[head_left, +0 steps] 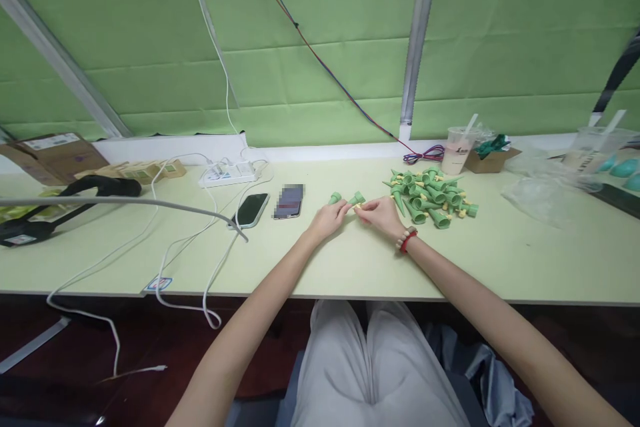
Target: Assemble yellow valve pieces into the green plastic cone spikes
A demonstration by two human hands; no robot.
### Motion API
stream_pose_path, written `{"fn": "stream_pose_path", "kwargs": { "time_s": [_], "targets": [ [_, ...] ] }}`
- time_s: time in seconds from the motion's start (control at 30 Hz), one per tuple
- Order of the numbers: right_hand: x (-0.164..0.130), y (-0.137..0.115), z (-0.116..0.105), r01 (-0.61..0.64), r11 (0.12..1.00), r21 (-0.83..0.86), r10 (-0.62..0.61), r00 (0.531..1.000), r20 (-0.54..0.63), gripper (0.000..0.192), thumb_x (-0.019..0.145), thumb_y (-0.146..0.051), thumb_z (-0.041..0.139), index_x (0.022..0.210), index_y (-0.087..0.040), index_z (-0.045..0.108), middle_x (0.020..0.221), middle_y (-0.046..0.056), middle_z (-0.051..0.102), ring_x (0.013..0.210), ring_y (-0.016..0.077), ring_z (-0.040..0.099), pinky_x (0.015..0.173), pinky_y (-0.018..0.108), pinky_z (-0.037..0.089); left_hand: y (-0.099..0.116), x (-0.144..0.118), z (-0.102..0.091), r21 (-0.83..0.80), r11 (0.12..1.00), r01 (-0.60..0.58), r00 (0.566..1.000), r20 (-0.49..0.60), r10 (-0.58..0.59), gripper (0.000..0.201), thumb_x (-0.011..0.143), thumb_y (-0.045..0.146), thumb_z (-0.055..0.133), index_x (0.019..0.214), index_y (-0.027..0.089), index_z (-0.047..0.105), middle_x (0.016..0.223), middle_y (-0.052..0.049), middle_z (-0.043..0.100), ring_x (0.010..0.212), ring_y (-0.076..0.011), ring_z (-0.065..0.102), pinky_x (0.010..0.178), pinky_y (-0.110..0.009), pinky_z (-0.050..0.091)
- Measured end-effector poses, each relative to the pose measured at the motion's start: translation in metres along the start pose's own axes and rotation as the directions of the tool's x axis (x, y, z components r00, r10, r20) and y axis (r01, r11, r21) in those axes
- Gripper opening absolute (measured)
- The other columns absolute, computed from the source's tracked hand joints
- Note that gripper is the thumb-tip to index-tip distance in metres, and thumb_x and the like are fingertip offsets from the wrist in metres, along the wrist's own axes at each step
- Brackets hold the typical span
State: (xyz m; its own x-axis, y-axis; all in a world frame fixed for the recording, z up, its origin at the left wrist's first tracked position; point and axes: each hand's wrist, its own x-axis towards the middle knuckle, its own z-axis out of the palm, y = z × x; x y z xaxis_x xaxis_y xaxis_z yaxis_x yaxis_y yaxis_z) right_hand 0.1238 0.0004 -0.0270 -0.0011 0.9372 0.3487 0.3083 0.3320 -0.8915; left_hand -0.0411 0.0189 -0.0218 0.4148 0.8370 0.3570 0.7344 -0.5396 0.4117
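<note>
Pale green table (350, 267): left hand (327, 219) and right hand (383, 215) meet fingertip to fingertip at a small green cone (357, 199); second cone (335, 198) just beside. Pile of green cones (433, 197) at 2 o'clock of the hands; two phones (270, 207) at 9 o'clock, power strip (227, 174) at 10 o'clock.

We are seeing the second phone's (289, 201) screen blurred out. Our right hand (381, 215) and left hand (330, 219) are covering whatever sits between their fingertips. The frame's right edge is cutting off the teal items (625, 169), and the cup's (457, 150) print is reading too small.
</note>
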Motion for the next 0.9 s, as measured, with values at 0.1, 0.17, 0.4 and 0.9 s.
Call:
{"fn": "stream_pose_path", "kwargs": {
  "time_s": [0.1, 0.17, 0.4, 0.9],
  "targets": [
    [-0.001, -0.002, 0.005, -0.027, 0.999, 0.029, 0.028, 0.999, -0.034, 0.026, 0.066, -0.033, 0.065, 0.05, -0.014, 0.058, 0.045, 0.001, 0.057, 0.042, 0.0117, 0.053, 0.04, 0.021, 0.042, 0.001, 0.0, -0.001, 0.019, 1.0, 0.015, 1.0, -0.023, -0.015, 0.032, 0.089, 0.036, 0.028, 0.078, 0.021, 0.054, 0.065, 0.0, 0.05, 0.06, -0.015, 0.049, 0.059, -0.024, 0.032],
    [0.0, -0.007, 0.003, -0.159, 0.961, 0.228, 0.14, 0.985, 0.099, 0.022, 0.067, -0.036, 0.065, 0.063, -0.015, 0.059, 0.058, 0.003, 0.062, 0.047, 0.0132, 0.057, 0.039, 0.022, 0.046, 0.001, 0.0, -0.002, -0.026, 1.0, 0.01, 0.999, -0.042, -0.011, 0.032, 0.09, 0.035, 0.026, 0.08, 0.021, 0.053, 0.067, 0.0, 0.05, 0.06, -0.0142, 0.048, 0.059, -0.024, 0.033],
    [0.004, -0.017, -0.015, -0.577, 0.637, 0.511, 0.188, 0.759, 0.623, 0.024, 0.08, -0.036, 0.054, 0.091, -0.016, 0.063, 0.093, 0.006, 0.066, 0.071, 0.0132, 0.064, 0.049, 0.02, 0.053, 0.005, -0.001, -0.002, -0.318, 0.947, -0.047, 0.99, -0.144, 0.001, 0.038, 0.09, 0.043, 0.023, 0.07, 0.018, 0.043, 0.063, 0.001, 0.044, 0.06, -0.0105, 0.041, 0.06, -0.022, 0.035],
    [0.003, 0.005, 0.001, -0.272, 0.838, 0.473, 0.219, 0.962, 0.164, 0.027, 0.055, -0.023, 0.077, 0.059, -0.015, 0.052, 0.064, -0.001, 0.06, 0.062, 0.0116, 0.061, 0.046, 0.02, 0.054, 0.004, -0.002, -0.001, 0.044, 0.999, 0.017, 0.994, -0.11, -0.012, 0.036, 0.084, 0.048, 0.037, 0.077, 0.02, 0.059, 0.059, 0.003, 0.051, 0.053, -0.0104, 0.044, 0.055, -0.022, 0.03]
  ]
}}
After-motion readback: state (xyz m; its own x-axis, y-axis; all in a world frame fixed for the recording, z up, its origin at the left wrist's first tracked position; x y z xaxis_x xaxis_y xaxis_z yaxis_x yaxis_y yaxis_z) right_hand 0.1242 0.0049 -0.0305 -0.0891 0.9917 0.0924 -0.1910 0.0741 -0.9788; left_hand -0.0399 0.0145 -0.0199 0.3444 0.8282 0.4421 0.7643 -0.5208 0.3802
